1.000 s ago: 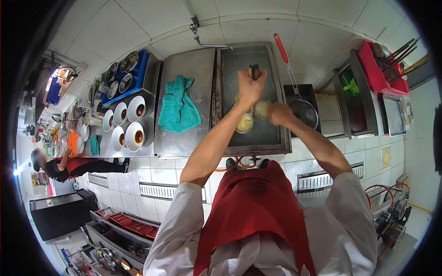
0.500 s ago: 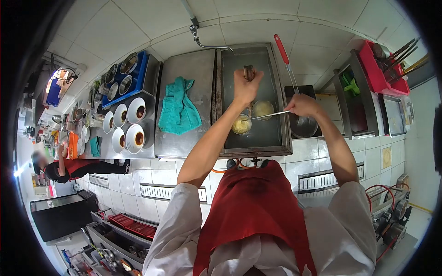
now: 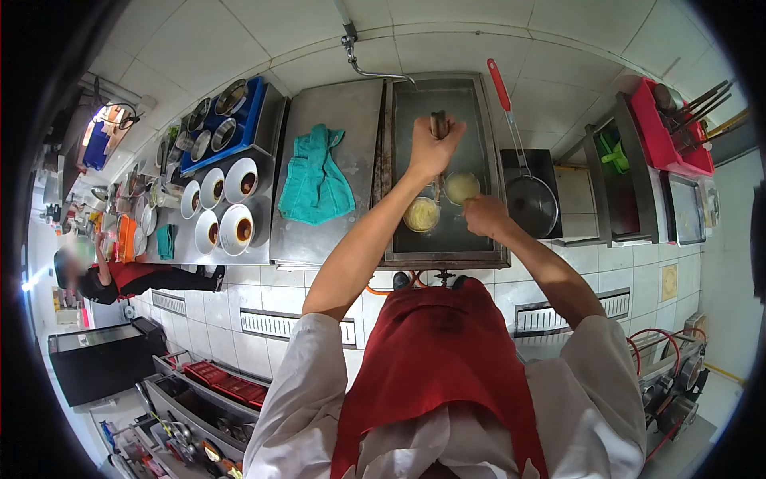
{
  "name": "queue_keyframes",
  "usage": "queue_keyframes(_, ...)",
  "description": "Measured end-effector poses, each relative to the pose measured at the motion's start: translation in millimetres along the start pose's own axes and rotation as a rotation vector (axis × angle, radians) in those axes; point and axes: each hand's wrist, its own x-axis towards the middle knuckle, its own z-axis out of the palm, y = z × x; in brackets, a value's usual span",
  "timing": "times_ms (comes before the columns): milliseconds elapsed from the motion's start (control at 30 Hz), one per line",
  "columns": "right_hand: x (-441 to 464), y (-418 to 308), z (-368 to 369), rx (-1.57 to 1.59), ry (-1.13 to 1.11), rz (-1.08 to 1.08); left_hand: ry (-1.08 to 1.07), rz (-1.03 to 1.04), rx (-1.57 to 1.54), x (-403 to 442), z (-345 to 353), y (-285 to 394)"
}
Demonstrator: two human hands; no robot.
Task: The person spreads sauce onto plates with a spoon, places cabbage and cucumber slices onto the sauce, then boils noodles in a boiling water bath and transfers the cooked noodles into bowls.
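Upper centre, my left hand (image 3: 436, 150) grips handles (image 3: 439, 124); mid-frame, my right hand (image 3: 487, 216) (closed, on what I can't tell) is beside a basket (image 3: 460, 187).

This is a commercial kitchen, identified by the steel vat (image 3: 447, 259) of liquid containing round strainers (image 3: 421, 214), sauced white bowls (image 3: 228, 227) in rows, stainless counter (image 3: 335, 104), floor grates (image 3: 297, 327) and aproned worker (image 3: 415, 351).

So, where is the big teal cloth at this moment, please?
In the head view, the big teal cloth lies left of centre on the flat steel top, between the white bowls and the water-filled basin.
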Motion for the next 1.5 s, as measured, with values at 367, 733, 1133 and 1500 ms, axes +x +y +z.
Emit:
queue_keyframes(367,-5,115,17,0.569,-0.217,-0.029,0.065,0.018,-0.074,1,1,0)
queue_keyframes(733,-87,142,0,0.544,0.048,-0.016,0.066,0.015,-0.21,19,-6,8)
queue_keyframes(1133,-123,207,93,-0.247,0.699,-0.066,0.103,-0.075,0.441,-12,18,19)
queue_keyframes(1500,-23,47,104,0.043,0.011,-0.789,0.423,0.269,0.419,-271,-160,46)
